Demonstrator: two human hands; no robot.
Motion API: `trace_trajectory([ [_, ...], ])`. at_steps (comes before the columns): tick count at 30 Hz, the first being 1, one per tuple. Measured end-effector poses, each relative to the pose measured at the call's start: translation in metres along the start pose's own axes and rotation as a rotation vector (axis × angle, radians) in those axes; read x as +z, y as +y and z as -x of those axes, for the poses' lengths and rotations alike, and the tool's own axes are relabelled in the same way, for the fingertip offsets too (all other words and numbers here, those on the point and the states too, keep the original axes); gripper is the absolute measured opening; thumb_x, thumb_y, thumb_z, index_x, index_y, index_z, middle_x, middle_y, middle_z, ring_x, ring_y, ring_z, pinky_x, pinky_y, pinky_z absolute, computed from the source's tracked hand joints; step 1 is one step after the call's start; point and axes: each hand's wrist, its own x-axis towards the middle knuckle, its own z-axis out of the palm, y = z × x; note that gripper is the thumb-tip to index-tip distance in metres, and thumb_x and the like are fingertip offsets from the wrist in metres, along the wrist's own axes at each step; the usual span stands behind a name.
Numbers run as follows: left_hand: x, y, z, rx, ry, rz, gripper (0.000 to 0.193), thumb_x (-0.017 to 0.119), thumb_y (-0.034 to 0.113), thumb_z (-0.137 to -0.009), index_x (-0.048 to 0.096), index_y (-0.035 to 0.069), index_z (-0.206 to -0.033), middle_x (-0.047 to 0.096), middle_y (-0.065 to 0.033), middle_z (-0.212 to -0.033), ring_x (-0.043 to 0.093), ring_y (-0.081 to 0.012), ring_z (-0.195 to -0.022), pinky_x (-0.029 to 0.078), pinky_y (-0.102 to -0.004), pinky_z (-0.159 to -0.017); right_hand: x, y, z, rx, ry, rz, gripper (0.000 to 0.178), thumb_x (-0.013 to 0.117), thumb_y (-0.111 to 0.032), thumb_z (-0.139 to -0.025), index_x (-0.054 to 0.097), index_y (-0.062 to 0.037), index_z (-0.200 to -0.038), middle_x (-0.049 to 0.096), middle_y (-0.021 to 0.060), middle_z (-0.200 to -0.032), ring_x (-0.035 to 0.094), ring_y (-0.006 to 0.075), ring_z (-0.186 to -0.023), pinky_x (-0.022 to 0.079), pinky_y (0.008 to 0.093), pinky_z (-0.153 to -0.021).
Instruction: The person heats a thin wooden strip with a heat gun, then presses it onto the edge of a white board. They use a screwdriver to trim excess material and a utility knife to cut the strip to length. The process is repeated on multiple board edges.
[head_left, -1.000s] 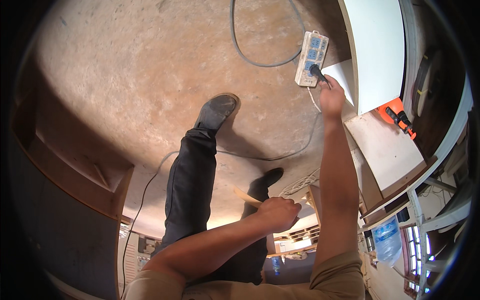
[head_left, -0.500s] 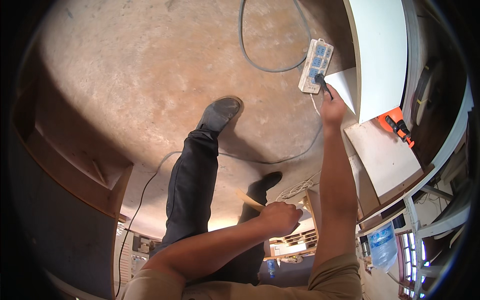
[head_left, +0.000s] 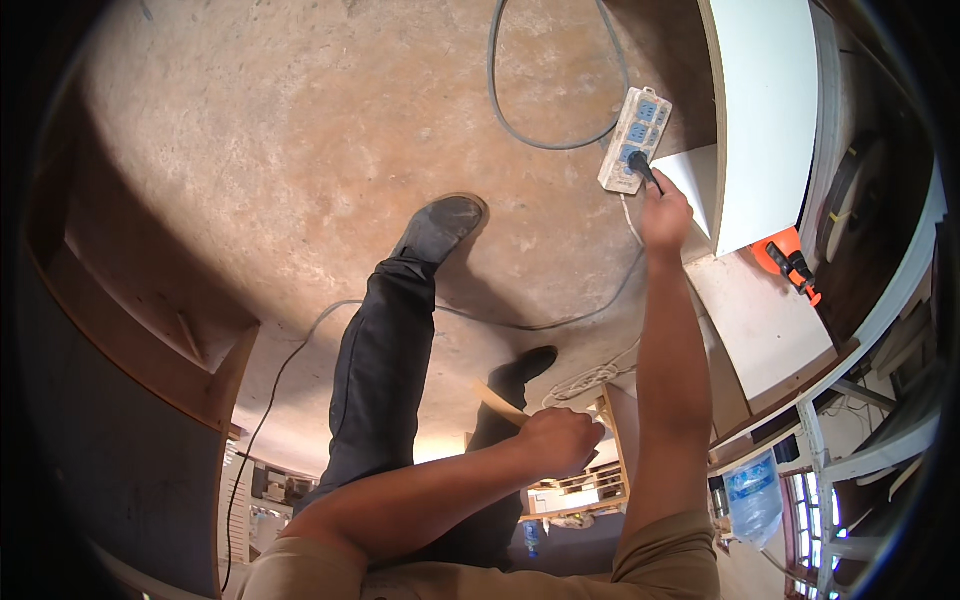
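My right hand [head_left: 668, 215] reaches forward with its fingers closed on the cord end of a black plug [head_left: 643, 166]. The plug's head sits at the lowest large blue socket of a dusty white power strip [head_left: 622, 171], which lies on the floor. Whether the prongs are fully in, I cannot tell. Closer to my body, my left hand [head_left: 560, 442] is curled into a fist around a thin tan strip [head_left: 499, 403]. One flat end of that strip sticks out to the left; its material is unclear.
A grey cable [head_left: 497, 110] loops beside the power strip, and another dark cord [head_left: 520, 326] crosses the floor past my legs. White panels [head_left: 765, 120] stand at the right, near an orange-and-black tool [head_left: 787, 262]. A large clear blue water bottle [head_left: 753, 497] is lower right.
The view has shifted slightly, so the power strip and panels appear a little further right. Both hands keep their grips.
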Motion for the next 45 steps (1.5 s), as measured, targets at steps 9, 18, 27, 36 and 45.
trace_trajectory([
  [9, -0.005, 0.000, 0.000, -0.002, -0.025, -0.059, 0.021, 0.058, 0.019, -0.088, 0.068, 0.005, -0.101, 0.070, -0.0154, -0.103, 0.068, -0.0352, -0.100, 0.055, -0.0472, -0.083, 0.018, 0.003, -0.009, -0.082, -0.037, 0.247, 0.028, 0.059, -0.010, -0.088, 0.073, -0.0055, -0.112, 0.071, 0.0241, -0.090, 0.069, 0.0416, -0.084, 0.055, 0.0487, -0.079],
  [18, 0.030, -0.025, -0.013, 0.023, 0.071, -0.034, 0.023, 0.059, 0.025, -0.087, 0.069, 0.007, -0.099, 0.070, -0.0180, -0.096, 0.069, -0.0377, -0.094, 0.055, -0.0497, -0.080, 0.012, 0.022, -0.030, -0.182, -0.195, 0.182, 0.037, 0.047, -0.001, -0.086, 0.071, -0.0014, -0.114, 0.071, 0.0254, -0.098, 0.068, 0.0411, -0.093, 0.053, 0.0487, -0.084],
  [27, 0.072, -0.077, -0.025, 0.198, 0.719, -0.344, 0.012, 0.061, 0.017, -0.082, 0.068, 0.009, -0.088, 0.068, -0.0142, -0.089, 0.065, -0.0356, -0.094, 0.053, -0.0461, -0.081, -0.063, -0.021, 0.117, -0.250, -0.265, -0.151, 0.046, 0.058, -0.018, -0.097, 0.053, 0.0015, -0.138, 0.058, 0.0210, -0.137, 0.054, 0.0312, -0.129, 0.040, 0.0384, -0.109],
  [36, 0.272, -0.033, 0.183, 0.684, 1.111, -0.515, 0.014, 0.064, 0.020, -0.081, 0.068, 0.013, -0.091, 0.058, -0.0075, -0.094, 0.058, -0.0295, -0.089, 0.045, -0.0415, -0.074, -0.227, -0.052, 0.497, 0.417, -0.950, -0.929, 0.047, 0.036, -0.045, -0.106, 0.061, -0.0082, -0.123, 0.070, 0.0066, -0.113, 0.067, 0.0254, -0.104, 0.055, 0.0423, -0.084],
  [45, 0.443, -0.010, 0.395, 0.857, 1.780, -0.694, 0.031, 0.062, 0.013, -0.085, 0.062, 0.012, -0.116, 0.061, -0.0074, -0.098, 0.061, -0.0265, -0.094, 0.047, -0.0386, -0.076, -0.308, -0.218, 0.667, 0.078, -1.127, -1.058, 0.033, 0.045, -0.030, -0.103, 0.058, -0.0038, -0.118, 0.066, 0.0112, -0.116, 0.066, 0.0243, -0.100, 0.057, 0.0397, -0.079],
])
